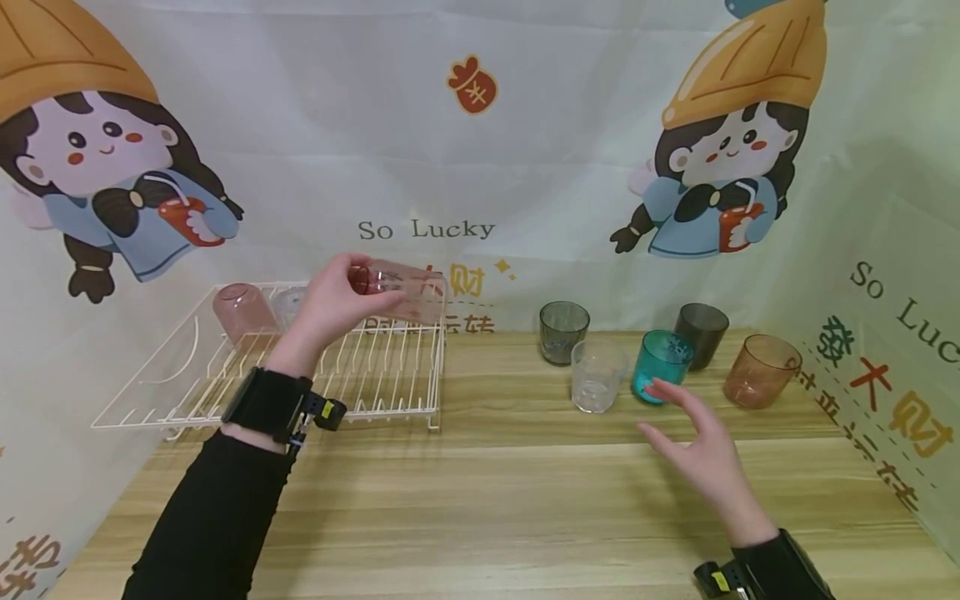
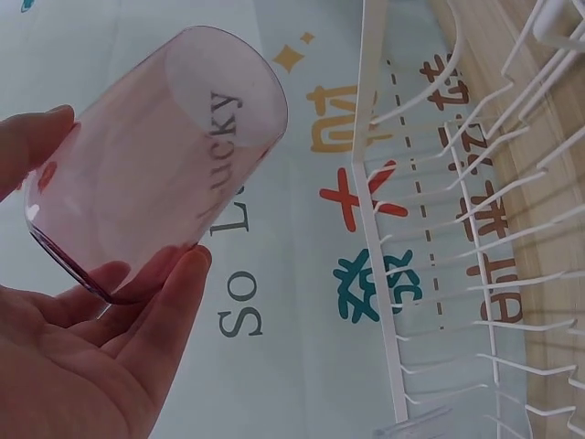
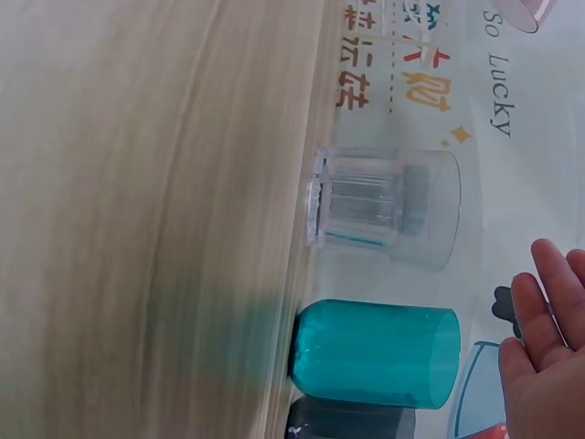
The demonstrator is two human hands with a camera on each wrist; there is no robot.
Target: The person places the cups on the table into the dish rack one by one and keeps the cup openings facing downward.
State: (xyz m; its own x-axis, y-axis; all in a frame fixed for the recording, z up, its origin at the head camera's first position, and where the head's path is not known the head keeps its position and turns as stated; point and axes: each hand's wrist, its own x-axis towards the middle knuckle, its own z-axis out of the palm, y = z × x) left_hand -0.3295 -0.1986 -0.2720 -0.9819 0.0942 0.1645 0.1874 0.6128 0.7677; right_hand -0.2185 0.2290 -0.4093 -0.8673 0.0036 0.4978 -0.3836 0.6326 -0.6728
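Note:
My left hand (image 1: 330, 298) grips a clear pink glass (image 1: 412, 292) near its base, above the white wire dish rack (image 1: 435, 392). The glass lies tilted on its side in the air, its mouth pointing right; in the left wrist view the pink glass (image 2: 155, 165) is between thumb and fingers. My right hand (image 1: 705, 450) holds nothing, fingers spread, in front of a teal glass (image 1: 663, 367). Beside that stands a clear glass (image 1: 597, 377). The right wrist view shows the teal glass (image 3: 379, 355) and the right hand (image 3: 553, 347) apart from it.
Another pink glass (image 1: 243, 310) sits upside down on the rack's left, next to a clear glass (image 1: 288, 305) partly behind my left hand. A grey glass (image 1: 564, 333), a dark glass (image 1: 703, 335) and an amber glass (image 1: 759, 372) stand on the wooden table (image 1: 480, 517). A printed cloth hangs behind.

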